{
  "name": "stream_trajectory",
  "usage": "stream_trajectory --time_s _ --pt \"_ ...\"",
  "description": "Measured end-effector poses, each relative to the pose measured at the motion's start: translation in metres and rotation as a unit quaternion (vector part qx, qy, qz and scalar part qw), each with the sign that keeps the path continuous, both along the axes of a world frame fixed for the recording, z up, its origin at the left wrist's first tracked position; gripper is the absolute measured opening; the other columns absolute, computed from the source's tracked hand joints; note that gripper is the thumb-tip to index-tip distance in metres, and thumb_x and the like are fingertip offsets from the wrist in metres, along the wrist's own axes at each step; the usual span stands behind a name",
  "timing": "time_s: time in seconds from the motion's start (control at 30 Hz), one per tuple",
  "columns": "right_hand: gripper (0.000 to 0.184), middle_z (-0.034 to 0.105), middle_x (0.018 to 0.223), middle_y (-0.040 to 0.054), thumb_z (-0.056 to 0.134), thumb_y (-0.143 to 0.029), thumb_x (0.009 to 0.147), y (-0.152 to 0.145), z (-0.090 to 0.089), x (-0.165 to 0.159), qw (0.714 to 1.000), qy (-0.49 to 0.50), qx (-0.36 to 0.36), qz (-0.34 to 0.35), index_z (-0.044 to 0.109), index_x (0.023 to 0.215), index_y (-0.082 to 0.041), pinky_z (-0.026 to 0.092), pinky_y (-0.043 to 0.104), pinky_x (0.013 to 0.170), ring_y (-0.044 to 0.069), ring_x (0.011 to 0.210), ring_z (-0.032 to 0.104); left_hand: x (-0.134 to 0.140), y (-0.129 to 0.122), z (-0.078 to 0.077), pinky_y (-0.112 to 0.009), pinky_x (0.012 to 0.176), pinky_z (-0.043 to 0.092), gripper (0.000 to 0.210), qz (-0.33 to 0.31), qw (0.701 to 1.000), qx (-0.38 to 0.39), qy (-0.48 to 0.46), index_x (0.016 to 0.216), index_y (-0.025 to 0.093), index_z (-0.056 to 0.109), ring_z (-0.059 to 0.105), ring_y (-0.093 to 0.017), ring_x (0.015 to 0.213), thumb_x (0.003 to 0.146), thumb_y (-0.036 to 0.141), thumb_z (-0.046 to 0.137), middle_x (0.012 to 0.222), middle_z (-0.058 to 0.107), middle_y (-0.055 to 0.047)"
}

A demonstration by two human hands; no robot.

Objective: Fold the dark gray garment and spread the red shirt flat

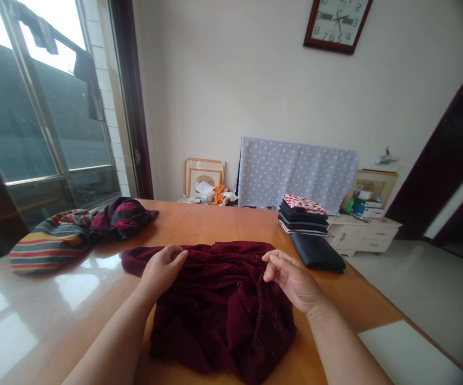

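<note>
A maroon garment (215, 299) with small sparkling dots lies crumpled on the wooden table in front of me. My left hand (164, 271) is closed in a pinch on the cloth at its upper left. At the upper right edge my right hand (291, 275) pinches the cloth between thumb and fingers, the other fingers curled. The fabric sags in loose folds between both hands, and one part stretches out to the left beyond my left wrist. Which part of the garment each hand holds is hard to make out.
Crumpled striped clothing (50, 243) and a dark floral cloth (124, 218) lie on the table (211, 216) at left. A stack of folded clothes (303, 216) stands at right, with a folded black garment (317, 252) before it. A white sheet (411, 353) rests near the right edge.
</note>
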State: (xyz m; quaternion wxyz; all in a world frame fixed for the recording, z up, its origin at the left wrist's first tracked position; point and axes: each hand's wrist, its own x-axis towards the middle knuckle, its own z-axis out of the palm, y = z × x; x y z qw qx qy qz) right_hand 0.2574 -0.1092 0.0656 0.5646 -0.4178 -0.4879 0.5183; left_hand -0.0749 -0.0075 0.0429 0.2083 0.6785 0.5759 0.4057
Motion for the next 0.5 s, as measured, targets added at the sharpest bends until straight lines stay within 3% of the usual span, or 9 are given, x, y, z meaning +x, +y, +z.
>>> stream_trajectory --time_s 0.1,0.2,0.37,0.5 --pt "0.042 0.073 0.095 0.0053 0.069 -0.053 0.083 0.005 -0.009 -0.002 0.997 -0.073 0.010 -0.022 0.068 0.110 -0.021 0.049 0.031 0.085 0.019 0.089 0.065 0.007 -0.002 -0.002 -0.032 0.081 0.047 0.032 -0.071 0.992 0.023 0.100 0.100 0.025 0.074 0.067 -0.026 0.095 0.086 0.048 0.057 0.101 0.076 -0.005" --pt "0.044 0.073 0.109 0.0067 0.070 -0.050 0.083 0.009 -0.019 -0.006 0.979 -0.198 0.043 0.012 0.070 0.117 -0.022 0.048 0.036 0.094 0.023 0.103 0.065 0.011 -0.006 -0.002 -0.039 0.093 0.043 0.033 -0.104 0.975 0.014 0.196 0.108 0.032 0.075 0.063 -0.030 0.111 0.087 0.049 0.057 0.115 0.074 -0.005" --pt "0.032 0.075 0.094 0.0044 0.070 -0.039 0.083 0.011 -0.034 -0.013 0.911 -0.401 0.093 0.016 0.075 0.111 -0.024 0.049 0.035 0.085 0.023 0.089 0.067 0.011 -0.012 0.003 -0.045 0.096 0.040 0.033 -0.092 0.963 -0.023 0.251 0.089 0.032 0.075 0.066 -0.030 0.101 0.090 0.054 0.051 0.102 0.077 -0.004" --pt "0.022 0.072 0.076 0.0016 0.066 -0.039 0.086 0.007 -0.032 -0.017 0.901 -0.427 0.061 0.045 0.076 0.097 -0.022 0.044 0.027 0.066 0.018 0.071 0.062 0.006 -0.014 0.009 -0.041 0.091 0.042 0.042 -0.074 0.954 -0.066 0.284 0.077 0.025 0.070 0.068 -0.028 0.091 0.089 0.059 0.048 0.091 0.076 -0.006"
